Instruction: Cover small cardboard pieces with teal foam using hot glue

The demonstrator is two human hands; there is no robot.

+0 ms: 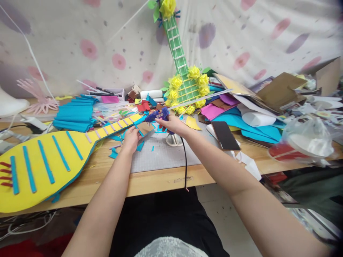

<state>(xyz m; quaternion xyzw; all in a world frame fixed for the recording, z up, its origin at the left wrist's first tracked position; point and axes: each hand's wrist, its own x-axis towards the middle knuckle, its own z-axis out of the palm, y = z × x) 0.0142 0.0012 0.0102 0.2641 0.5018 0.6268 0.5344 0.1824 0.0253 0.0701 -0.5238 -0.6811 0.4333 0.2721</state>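
Observation:
My right hand (170,124) is closed around a blue glue gun (158,114) with a black cord hanging down over the table edge. Its nozzle points left, above the head of a yellow paper lute (50,157) with blue and pink strips. My left hand (131,138) grips that head end, where a brown cardboard piece (145,128) with blue edges shows. Whether this piece is joined to the neck I cannot tell. Scissors (173,139) lie just below the glue gun on a grey cutting mat (160,159). Blue paper scraps (114,152) are strewn around my left hand.
A green guitar (179,53) with yellow paper flowers leans on the back curtain. At right lie a phone (225,135), coloured paper sheets (227,116), cardboard (281,89) and a plastic bag (305,139). Folded blue crepe paper (75,113) sits at left.

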